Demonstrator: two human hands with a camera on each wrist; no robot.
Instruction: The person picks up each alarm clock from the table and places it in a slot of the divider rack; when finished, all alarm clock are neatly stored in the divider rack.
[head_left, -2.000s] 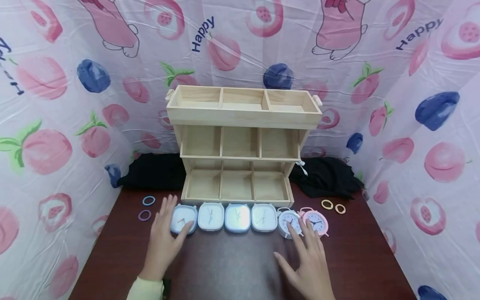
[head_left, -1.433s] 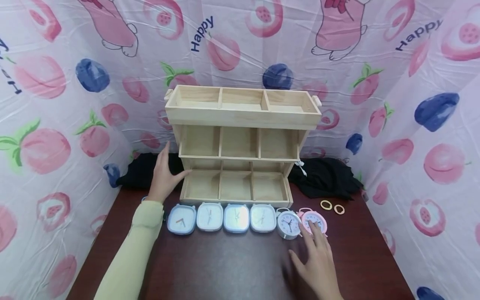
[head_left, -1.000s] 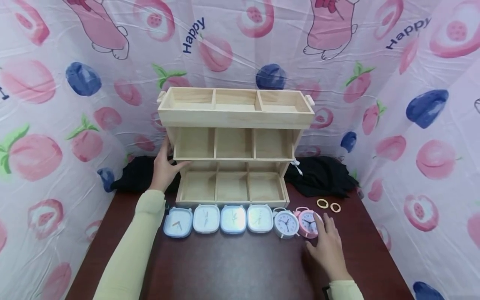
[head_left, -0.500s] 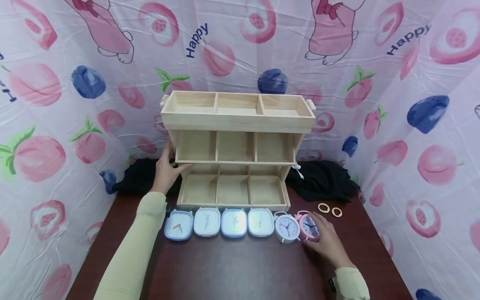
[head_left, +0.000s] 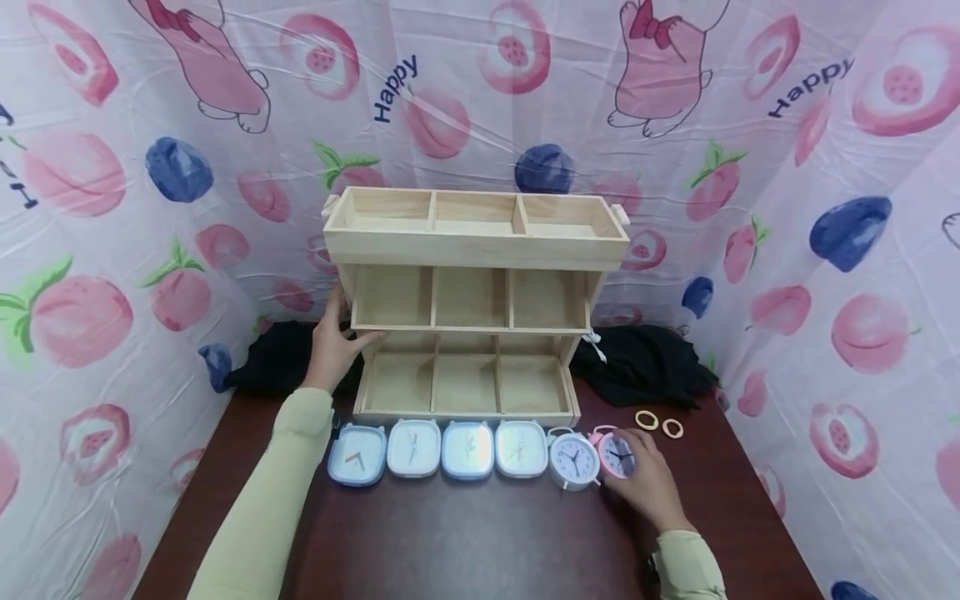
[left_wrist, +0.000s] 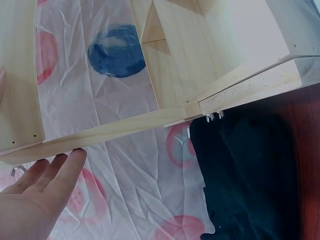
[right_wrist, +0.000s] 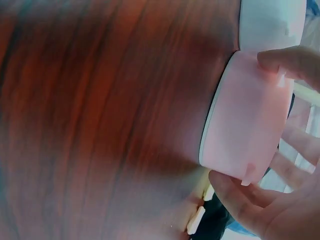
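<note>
On wrist cam, right hand point(right_wrist: 270, 200) grips pink clock point(right_wrist: 245, 120); left hand point(head_left: 333, 346) flat on wood shelf point(head_left: 472, 250).

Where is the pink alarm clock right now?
In the head view the pink alarm clock sits at the right end of the clock row, beside the white alarm clock, gripped by the right hand.
</note>
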